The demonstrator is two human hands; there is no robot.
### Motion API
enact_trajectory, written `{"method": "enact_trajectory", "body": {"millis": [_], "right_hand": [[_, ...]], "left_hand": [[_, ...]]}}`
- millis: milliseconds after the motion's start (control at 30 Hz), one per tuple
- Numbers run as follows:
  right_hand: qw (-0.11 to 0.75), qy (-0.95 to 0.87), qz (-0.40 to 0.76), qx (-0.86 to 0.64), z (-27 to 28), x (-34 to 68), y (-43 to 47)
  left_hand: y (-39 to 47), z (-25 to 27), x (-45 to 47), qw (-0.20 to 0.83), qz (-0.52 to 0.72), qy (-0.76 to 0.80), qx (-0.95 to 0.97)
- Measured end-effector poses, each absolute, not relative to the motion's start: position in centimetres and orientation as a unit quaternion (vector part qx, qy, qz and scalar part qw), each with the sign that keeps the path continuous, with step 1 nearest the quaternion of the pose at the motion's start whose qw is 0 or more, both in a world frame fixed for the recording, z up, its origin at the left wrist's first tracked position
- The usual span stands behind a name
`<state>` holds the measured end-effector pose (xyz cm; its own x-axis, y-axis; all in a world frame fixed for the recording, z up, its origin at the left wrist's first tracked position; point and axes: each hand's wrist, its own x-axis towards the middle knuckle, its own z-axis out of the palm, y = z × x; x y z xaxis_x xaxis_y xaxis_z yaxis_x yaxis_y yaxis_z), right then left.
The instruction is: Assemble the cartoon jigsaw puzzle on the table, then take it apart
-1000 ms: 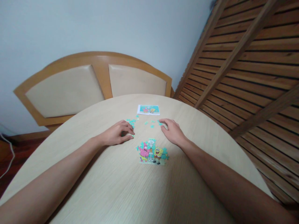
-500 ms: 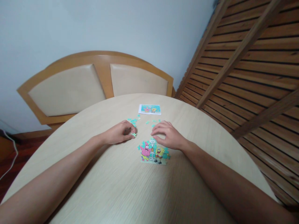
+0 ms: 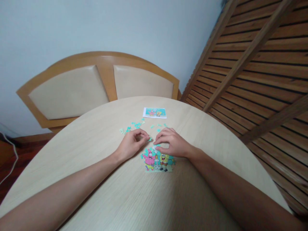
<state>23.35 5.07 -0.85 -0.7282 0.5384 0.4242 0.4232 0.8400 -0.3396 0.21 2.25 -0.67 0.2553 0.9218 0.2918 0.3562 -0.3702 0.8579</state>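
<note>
A partly joined jigsaw puzzle (image 3: 157,163) lies flat on the table, showing a pink starfish, a pale tall figure and a yellow sponge cartoon character. My left hand (image 3: 134,142) pinches a small teal puzzle piece (image 3: 150,139) between thumb and fingertips, just above the puzzle's upper edge. Close by, my right hand (image 3: 174,142) hovers over or rests on the puzzle's upper right part, which it partly covers. Its fingers are bent, with a gap between them and the thumb, and nothing shows in them.
Several loose teal pieces (image 3: 137,125) lie beyond my left hand, and several more pieces (image 3: 158,130) lie beyond my right. Farther back is a reference picture card (image 3: 155,112). Behind the round table (image 3: 101,205) stands a padded wooden headboard (image 3: 106,77); wooden slats (image 3: 260,64) rise at right.
My left hand has moved right with the puzzle piece, from beside the loose pieces to the puzzle's upper edge. My right hand has shifted only slightly.
</note>
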Motion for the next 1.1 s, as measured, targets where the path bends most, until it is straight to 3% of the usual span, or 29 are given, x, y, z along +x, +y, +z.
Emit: {"method": "enact_trajectory", "body": {"millis": [300,533,1100], "right_hand": [[0.283,-0.911,0.097,-0.285,-0.89,23.00,4.78],[0.276,-0.910,0.116,-0.286,-1.29,23.10,5.05],[0.277,-0.911,0.131,-0.278,-1.19,23.00,5.06]], "left_hand": [[2.18,-1.37,0.13,0.371,0.396,0.445,0.712],[1.84,-0.80,0.09,0.278,0.356,0.441,0.775],[1.80,-1.20,-0.02,0.258,0.320,0.467,0.783]]}}
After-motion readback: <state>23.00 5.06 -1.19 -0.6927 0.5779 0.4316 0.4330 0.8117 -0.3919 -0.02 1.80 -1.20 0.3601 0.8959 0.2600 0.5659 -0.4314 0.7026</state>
